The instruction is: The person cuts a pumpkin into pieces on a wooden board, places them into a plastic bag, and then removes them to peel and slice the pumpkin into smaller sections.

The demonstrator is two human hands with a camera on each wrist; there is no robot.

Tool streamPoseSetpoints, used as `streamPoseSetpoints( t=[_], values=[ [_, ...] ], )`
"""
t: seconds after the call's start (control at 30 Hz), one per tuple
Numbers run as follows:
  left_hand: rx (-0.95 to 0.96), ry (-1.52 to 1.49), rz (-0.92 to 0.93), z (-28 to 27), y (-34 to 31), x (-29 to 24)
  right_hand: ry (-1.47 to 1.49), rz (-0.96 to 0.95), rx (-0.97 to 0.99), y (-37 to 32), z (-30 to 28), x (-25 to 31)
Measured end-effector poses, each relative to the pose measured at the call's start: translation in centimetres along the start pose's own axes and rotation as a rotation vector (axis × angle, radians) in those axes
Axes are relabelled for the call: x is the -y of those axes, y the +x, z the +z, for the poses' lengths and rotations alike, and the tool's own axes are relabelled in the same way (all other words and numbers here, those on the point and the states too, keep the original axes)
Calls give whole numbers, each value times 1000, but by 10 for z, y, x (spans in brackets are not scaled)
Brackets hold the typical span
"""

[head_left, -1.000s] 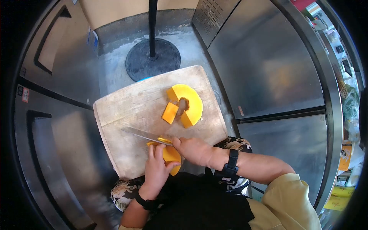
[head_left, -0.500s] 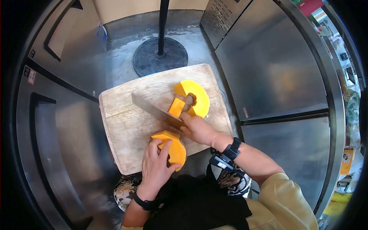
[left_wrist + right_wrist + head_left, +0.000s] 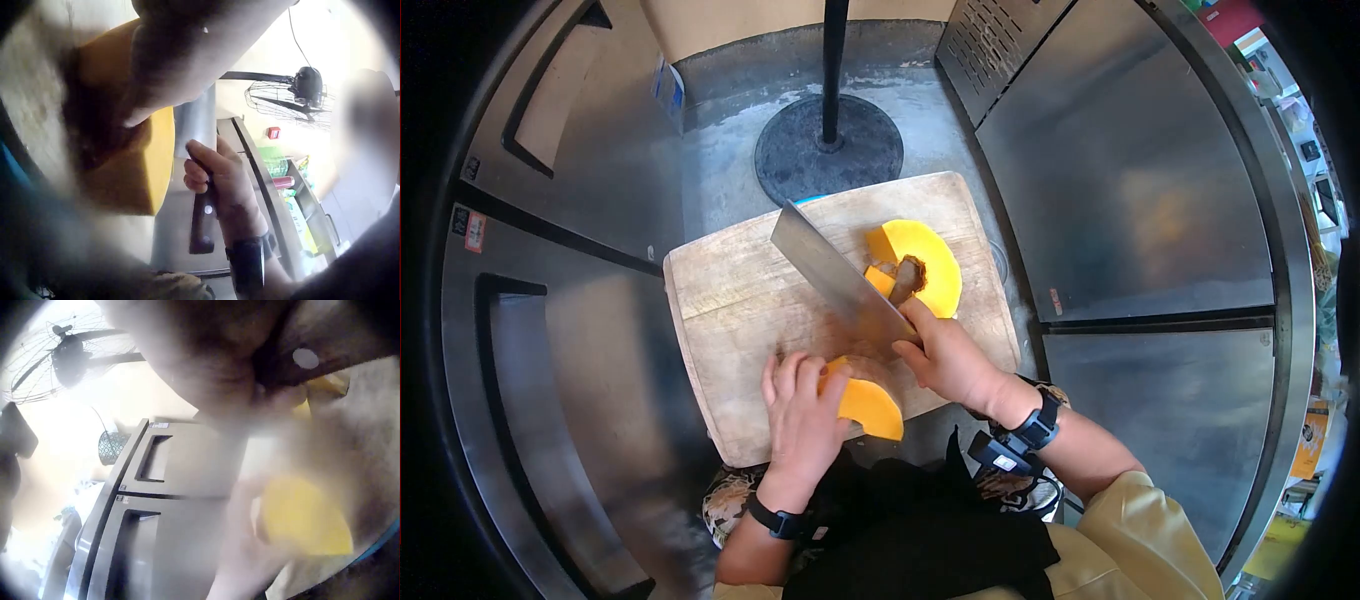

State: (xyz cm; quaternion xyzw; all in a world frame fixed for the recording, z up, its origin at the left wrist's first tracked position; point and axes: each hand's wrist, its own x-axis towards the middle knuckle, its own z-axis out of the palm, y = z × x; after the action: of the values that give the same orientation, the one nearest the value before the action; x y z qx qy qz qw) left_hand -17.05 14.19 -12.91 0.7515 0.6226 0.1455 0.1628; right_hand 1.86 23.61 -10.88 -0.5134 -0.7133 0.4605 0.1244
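Observation:
A curved piece of orange pumpkin [image 3: 873, 408] lies near the front edge of the wooden board [image 3: 730, 300], its cut face up. The left hand [image 3: 805, 415] grips its left end, fingers curled over it. In the right hand [image 3: 950, 362] is the handle of a wide-bladed knife [image 3: 830, 270], the blade raised and slanting to the upper left. The left wrist view shows the dark handle [image 3: 202, 225] inside the right fist. Behind the knife, a larger curved pumpkin piece [image 3: 940, 270] and a small block [image 3: 880, 281] rest on the board, the block partly hidden by the blade.
A black pole on a round base [image 3: 828, 150] stands on the floor behind the board. Steel cabinets flank it, one at left [image 3: 600, 400] and one at right [image 3: 1160, 400]. Shelved goods show at the far right. The person's knees are under the board's front edge.
The knife has lifted away from the front piece and swung up and right, its blade turning steeper. The left hand has turned the front piece, whose free end now points right.

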Motion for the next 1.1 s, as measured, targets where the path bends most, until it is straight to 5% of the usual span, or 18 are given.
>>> streamPoseSetpoints(
  t=[0.23, 0.33, 0.43, 0.53, 0.67, 0.83, 1.1],
  values=[
    [11, -317, -117, -24, 11, 15, -294, -214, -122, -10, 2, 3],
    [47, -922, -188, -32, 7, 24, -452, -284, -168, -11, 4, 11],
    [-277, -574, 91, -23, 1, 31, -617, -382, -200, -9, 8, 17],
    [-361, -240, 147, -30, 19, 19, -741, -461, -166, -9, 9, 32],
    [-163, -98, -6, -30, 26, 17, -866, -561, -93, -8, 14, 53],
    [-32, -254, -2, -28, 23, 36, -1049, -736, 45, -7, 14, 57],
    [-208, -552, 27, -33, 27, 44, -1166, -918, 93, 2, 8, 85]
  ],
)
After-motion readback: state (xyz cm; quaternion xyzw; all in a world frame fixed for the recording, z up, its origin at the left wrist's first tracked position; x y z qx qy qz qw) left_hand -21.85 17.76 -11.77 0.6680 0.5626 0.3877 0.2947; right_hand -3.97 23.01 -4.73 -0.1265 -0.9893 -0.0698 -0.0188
